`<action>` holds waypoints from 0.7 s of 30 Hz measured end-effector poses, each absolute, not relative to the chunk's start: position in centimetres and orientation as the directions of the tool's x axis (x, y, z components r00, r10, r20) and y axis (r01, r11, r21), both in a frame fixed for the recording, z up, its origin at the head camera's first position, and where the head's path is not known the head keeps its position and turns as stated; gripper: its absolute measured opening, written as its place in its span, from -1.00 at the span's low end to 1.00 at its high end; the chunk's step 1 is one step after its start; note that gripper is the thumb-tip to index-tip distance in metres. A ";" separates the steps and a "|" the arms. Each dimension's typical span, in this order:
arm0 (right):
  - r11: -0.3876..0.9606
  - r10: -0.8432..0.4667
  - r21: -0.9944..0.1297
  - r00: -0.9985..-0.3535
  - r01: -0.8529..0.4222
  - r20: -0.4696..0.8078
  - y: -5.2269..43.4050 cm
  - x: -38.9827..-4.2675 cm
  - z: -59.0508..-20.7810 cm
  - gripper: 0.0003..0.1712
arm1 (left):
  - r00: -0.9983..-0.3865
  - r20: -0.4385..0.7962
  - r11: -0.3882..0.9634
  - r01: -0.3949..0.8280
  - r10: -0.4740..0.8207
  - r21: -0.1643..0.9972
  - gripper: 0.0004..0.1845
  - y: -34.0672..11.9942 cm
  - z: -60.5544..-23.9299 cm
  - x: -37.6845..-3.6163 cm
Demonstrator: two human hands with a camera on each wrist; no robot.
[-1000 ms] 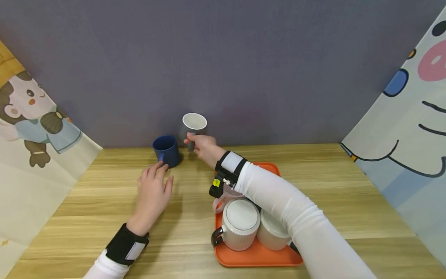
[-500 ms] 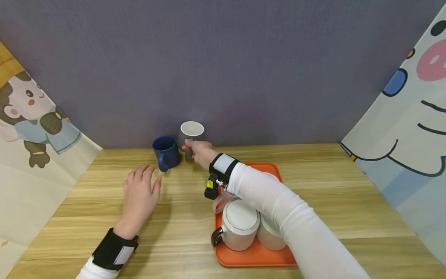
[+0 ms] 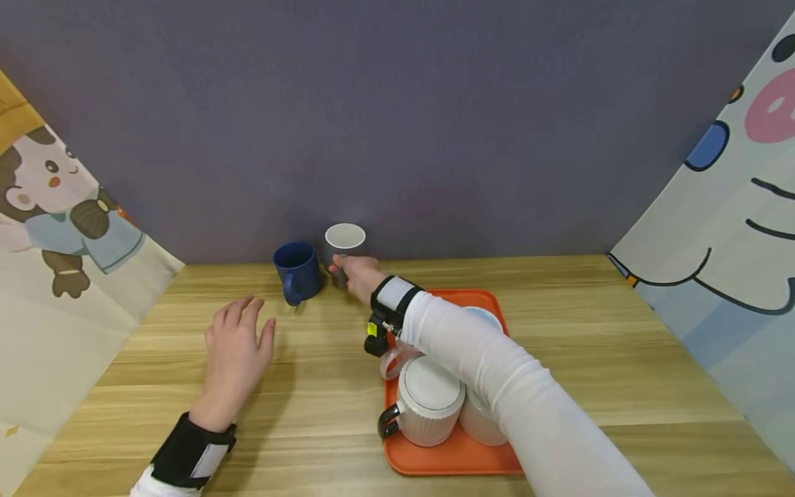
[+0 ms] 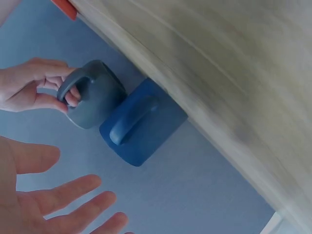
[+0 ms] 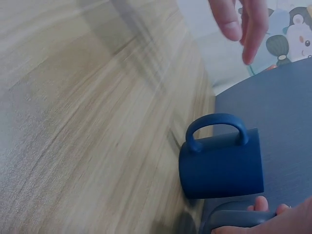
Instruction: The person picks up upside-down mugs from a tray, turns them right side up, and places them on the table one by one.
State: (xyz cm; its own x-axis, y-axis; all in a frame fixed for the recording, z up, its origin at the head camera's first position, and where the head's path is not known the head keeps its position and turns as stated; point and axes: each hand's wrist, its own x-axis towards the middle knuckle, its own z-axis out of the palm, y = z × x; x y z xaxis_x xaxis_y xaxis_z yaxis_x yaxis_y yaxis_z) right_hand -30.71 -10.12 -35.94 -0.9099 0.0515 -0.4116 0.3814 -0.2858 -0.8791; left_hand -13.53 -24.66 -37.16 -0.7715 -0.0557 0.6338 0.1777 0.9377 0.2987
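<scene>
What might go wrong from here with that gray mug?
Two risks, I'd judge. The right hand holds the gray mug by its handle, close beside the blue mug, so a sideways shift might bump the two together. Also, the right sleeve passes over the mugs on the orange tray; a low swing back could brush one.
</scene>
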 end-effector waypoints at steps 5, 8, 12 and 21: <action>-0.222 0.099 -0.879 -0.886 0.423 -0.452 -9.5 -27.9 -33.1 -0.85 | -0.768 0.638 0.940 0.174 -0.058 0.294 -0.65 -24.9 -37.1 -13.4; -0.202 0.098 -0.883 -0.889 0.423 -0.448 -9.6 -27.6 -33.1 -0.77 | -0.768 0.637 0.940 0.170 -0.061 0.294 -0.65 -25.0 -37.0 -13.4; -0.164 0.080 -0.886 -0.889 0.434 -0.450 -9.8 -27.5 -33.5 -0.75 | -0.774 0.630 0.939 0.165 -0.067 0.302 -0.65 -25.0 -37.0 -13.3; -0.139 0.107 -0.886 -0.882 0.443 -0.458 -10.2 -27.4 -33.9 -0.72 | -0.779 0.624 0.942 0.157 -0.066 0.296 -0.64 -25.0 -36.9 -13.4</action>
State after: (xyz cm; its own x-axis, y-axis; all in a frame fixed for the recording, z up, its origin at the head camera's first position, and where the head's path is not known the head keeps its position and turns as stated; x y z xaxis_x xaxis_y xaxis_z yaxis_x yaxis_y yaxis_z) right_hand -27.38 -10.20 -33.90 -0.8825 0.1070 -0.4581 0.4430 -0.1386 -0.8858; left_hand -13.41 -25.04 -36.87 -0.7790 -0.0662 0.6235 0.1568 0.9423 0.2959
